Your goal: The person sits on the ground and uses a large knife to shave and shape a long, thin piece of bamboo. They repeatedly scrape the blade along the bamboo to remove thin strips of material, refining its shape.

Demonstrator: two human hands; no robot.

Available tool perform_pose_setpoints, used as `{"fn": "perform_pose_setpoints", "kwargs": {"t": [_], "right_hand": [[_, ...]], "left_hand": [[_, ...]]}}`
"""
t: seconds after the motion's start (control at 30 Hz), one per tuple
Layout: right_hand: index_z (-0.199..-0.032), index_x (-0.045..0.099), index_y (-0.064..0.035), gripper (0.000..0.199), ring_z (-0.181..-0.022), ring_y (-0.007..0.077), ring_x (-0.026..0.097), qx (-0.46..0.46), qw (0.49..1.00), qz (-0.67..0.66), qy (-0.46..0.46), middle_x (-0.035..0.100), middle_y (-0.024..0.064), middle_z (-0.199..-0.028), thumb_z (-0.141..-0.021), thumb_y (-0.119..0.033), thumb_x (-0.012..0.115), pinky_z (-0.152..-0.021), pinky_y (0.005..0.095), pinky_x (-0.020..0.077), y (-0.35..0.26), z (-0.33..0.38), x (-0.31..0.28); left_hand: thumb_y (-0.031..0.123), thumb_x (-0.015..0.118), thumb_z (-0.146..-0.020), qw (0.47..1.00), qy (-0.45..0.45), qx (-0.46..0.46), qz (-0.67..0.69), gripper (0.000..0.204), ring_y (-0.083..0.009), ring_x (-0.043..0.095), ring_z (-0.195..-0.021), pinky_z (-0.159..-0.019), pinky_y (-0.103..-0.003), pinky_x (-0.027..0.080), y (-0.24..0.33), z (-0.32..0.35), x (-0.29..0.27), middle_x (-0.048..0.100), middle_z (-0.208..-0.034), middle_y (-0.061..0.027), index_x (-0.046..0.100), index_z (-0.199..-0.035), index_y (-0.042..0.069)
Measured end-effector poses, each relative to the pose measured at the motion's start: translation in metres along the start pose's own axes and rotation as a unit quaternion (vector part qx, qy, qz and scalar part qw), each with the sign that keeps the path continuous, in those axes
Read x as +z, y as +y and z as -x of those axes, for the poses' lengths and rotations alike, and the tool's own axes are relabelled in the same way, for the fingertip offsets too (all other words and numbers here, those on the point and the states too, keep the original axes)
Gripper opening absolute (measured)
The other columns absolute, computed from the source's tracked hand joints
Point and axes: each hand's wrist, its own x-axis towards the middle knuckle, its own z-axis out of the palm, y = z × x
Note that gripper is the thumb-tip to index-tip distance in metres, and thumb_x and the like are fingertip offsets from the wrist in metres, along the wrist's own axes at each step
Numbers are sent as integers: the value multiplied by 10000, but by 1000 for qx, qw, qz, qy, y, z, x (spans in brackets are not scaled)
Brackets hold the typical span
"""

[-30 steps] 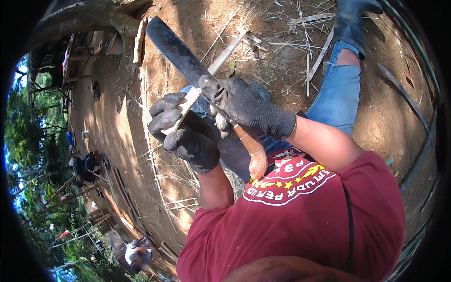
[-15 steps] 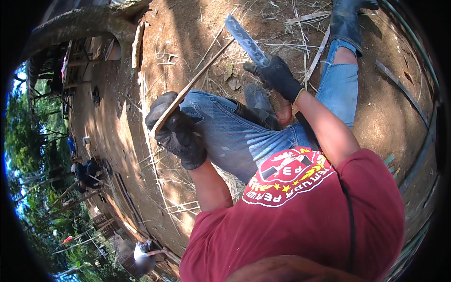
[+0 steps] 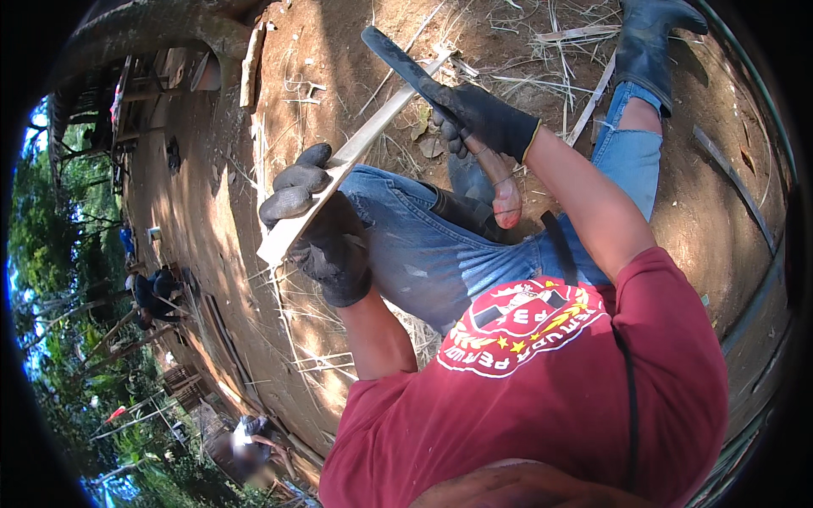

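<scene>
The left hand (image 3: 318, 229), in a dark work glove, is closed around the near end of a long pale strip of wood (image 3: 356, 152), most likely split bamboo, though the fisheye view does not settle the material. The strip is pinched between curled fingers (image 3: 292, 199) above and the palm below, so that its flat face is turned upward and its length is kept rigid. From this grip the strip is angled up and away toward the right hand, with its far end lost among the dry slivers (image 3: 542, 76) on the bare ground (image 3: 322, 51). It is carried over the bent knee in blue jeans (image 3: 423, 245), which appears to serve as a rest and brace beneath it.

Further right, the right hand (image 3: 483, 118), also gloved, is clenched on the handle of a long dark knife (image 3: 398, 55). The blade is held pointing away, its flat lying just beside or against the strip's upper stretch, an arrangement suited to shaving along the length. Whether the edge actually bites into the strip cannot be told.

Beyond the right hand, a dark rubber boot (image 3: 648, 46) is planted on the ground, the leg stretched out clear of the blade.
</scene>
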Motion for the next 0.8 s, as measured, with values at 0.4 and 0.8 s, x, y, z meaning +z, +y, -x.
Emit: {"fn": "perform_pose_setpoints", "kwargs": {"t": [0.4, 0.8], "right_hand": [[-809, 561, -25, 546, -481, 158, 591, -36, 998, 5, -57, 555, 48, -577, -956, -548, 513, -442, 290, 497, -19, 54, 82], [-906, 602, -13, 435, -475, 84, 546, -58, 991, 26, -121, 567, 15, -679, -976, -439, 552, -440, 271, 492, -37, 97, 121]], "left_hand": [[332, 657, -924, 982, 175, 0, -75, 447, -304, 607, -1083, -956, -441, 484, 20, 4, 37, 596, -1114, -159, 505, -1195, 11], [211, 608, -968, 969, 211, -92, -94, 217, -219, 659, -887, -779, -318, 529, 14, 23, 23, 672, -1003, -138, 599, -1092, 33]]}}
